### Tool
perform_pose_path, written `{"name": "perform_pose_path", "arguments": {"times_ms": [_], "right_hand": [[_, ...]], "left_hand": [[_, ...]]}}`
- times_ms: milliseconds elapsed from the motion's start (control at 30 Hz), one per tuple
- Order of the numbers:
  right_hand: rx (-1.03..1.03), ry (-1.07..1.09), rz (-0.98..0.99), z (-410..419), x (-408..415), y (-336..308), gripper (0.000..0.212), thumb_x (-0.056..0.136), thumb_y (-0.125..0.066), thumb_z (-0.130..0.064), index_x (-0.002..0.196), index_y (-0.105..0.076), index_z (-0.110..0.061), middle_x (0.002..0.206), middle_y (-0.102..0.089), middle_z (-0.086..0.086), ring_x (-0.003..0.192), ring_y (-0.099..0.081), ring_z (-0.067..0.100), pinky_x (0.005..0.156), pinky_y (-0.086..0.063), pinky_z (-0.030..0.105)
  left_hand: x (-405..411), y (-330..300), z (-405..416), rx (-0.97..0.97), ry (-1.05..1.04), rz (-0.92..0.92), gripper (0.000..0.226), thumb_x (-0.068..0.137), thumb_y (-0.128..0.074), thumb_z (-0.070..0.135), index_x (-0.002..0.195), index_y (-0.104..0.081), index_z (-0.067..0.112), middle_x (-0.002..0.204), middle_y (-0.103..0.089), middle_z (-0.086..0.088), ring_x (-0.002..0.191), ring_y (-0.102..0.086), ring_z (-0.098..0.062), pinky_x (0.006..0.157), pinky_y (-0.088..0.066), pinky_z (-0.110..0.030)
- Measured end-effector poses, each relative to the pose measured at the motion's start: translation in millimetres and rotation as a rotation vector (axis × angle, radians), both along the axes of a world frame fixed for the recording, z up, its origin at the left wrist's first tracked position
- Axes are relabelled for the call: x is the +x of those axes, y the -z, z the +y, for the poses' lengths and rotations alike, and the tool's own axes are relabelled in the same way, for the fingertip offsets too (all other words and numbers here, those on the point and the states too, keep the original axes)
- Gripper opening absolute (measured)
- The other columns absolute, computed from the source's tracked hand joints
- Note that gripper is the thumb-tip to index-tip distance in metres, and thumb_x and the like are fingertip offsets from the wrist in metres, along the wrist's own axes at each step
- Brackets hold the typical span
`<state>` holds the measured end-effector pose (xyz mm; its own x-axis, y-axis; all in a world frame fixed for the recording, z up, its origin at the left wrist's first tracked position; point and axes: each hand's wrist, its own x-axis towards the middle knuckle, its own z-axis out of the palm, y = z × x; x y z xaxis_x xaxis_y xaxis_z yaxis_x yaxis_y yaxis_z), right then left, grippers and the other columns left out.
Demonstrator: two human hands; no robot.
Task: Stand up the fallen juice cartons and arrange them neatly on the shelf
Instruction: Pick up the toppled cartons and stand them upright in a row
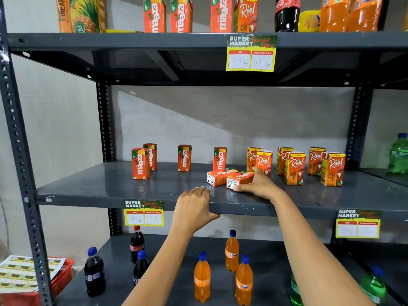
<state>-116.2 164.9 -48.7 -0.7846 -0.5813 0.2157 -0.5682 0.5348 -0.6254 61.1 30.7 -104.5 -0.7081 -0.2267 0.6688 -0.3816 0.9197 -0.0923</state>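
Two orange Maaza cartons lie flat side by side on the middle grey shelf. My right hand wraps the right fallen carton, thumb at its front end. The left fallen carton lies free beside it. My left hand grips the shelf's front edge, fingers over the top. Several Maaza cartons stand upright behind, the nearest one just behind the fallen pair, another further left, and two at the far left. Several upright Real cartons stand to the right.
Price tags hang from the shelf edges. The lower shelf holds dark cola bottles and orange Fanta bottles. The top shelf carries larger cartons and bottles. A red basket with printed sheets sits at lower left.
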Motion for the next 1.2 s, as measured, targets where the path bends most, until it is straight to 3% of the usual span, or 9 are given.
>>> {"name": "perform_pose_path", "arguments": {"times_ms": [200,333,600,867,1000,1133,1200], "right_hand": [[-0.148,-0.034,0.121,-4.9,3.9,0.0,0.115,0.061,-0.088,-0.039,0.15,-0.017,-0.021,0.155,-0.029,0.004,0.14,-0.032,0.026,0.11,-0.036,0.044],[-0.274,-0.144,0.321,-5.8,12.6,-2.7,0.114,0.061,-0.09,-0.027,0.148,-0.018,-0.026,0.154,-0.03,0.004,0.141,-0.032,0.023,0.11,-0.036,0.045],[-0.284,-0.226,0.643,-14.2,15.1,-13.2,0.108,0.072,-0.084,-0.027,0.15,-0.01,-0.022,0.156,-0.022,0.008,0.138,-0.038,0.024,0.105,-0.042,0.041],[-0.281,-0.143,0.672,-13.3,13.9,-12.4,0.113,0.078,-0.079,-0.028,0.154,0.003,-0.018,0.162,-0.001,0.006,0.148,-0.014,0.024,0.105,-0.04,0.042],[-0.271,-0.116,0.691,-14.9,13.6,-11.5,0.111,0.074,-0.081,-0.029,0.154,-0.006,-0.015,0.161,-0.007,0.009,0.144,-0.026,0.027,0.101,-0.044,0.042],[-0.295,-0.163,0.709,-23.0,16.1,-13.8,0.109,0.072,-0.083,-0.029,0.152,-0.011,-0.01,0.159,-0.014,0.01,0.141,-0.033,0.026,0.099,-0.046,0.039],[-0.312,-0.194,0.709,-32.3,20.9,-16.6,0.109,0.071,-0.084,-0.03,0.15,-0.013,-0.01,0.156,-0.02,0.01,0.137,-0.04,0.027,0.098,-0.047,0.039]], "left_hand": [[-0.1,-0.5,0.0,-0.005,0.002,0.002,0.072,0.08,-0.056,0.063,0.135,-0.048,0.017,0.141,-0.051,-0.001,0.127,-0.049,-0.017,0.105,-0.037,-0.032],[-0.3,-0.3,-0.5,-0.009,-0.002,0.006,0.072,0.08,-0.056,0.063,0.135,-0.049,0.018,0.141,-0.052,-0.001,0.126,-0.049,-0.016,0.104,-0.038,-0.031],[-0.3,-1.9,0.3,-0.004,-0.001,0.0,0.073,0.081,-0.056,0.063,0.136,-0.047,0.017,0.143,-0.049,-0.002,0.13,-0.046,-0.016,0.106,-0.036,-0.032],[1.0,-1.3,1.5,-0.001,-0.001,-0.019,0.071,0.08,-0.056,0.063,0.135,-0.049,0.018,0.139,-0.053,-0.001,0.126,-0.05,-0.017,0.103,-0.039,-0.032],[10.6,-6.4,-9.1,-0.045,0.058,-0.05,0.069,0.081,-0.055,0.06,0.137,-0.046,0.021,0.141,-0.05,0.003,0.124,-0.05,-0.014,0.099,-0.043,-0.031],[29.1,-11.4,-35.6,-0.071,-0.067,-0.107,0.079,0.079,-0.055,0.062,0.141,-0.041,0.016,0.146,-0.044,-0.004,0.135,-0.038,-0.019,0.113,-0.024,-0.038],[35.2,-9.2,-43.0,-0.043,-0.096,-0.085,0.077,0.079,-0.055,0.062,0.139,-0.043,0.016,0.144,-0.047,-0.003,0.133,-0.041,-0.018,0.112,-0.027,-0.038]]}}
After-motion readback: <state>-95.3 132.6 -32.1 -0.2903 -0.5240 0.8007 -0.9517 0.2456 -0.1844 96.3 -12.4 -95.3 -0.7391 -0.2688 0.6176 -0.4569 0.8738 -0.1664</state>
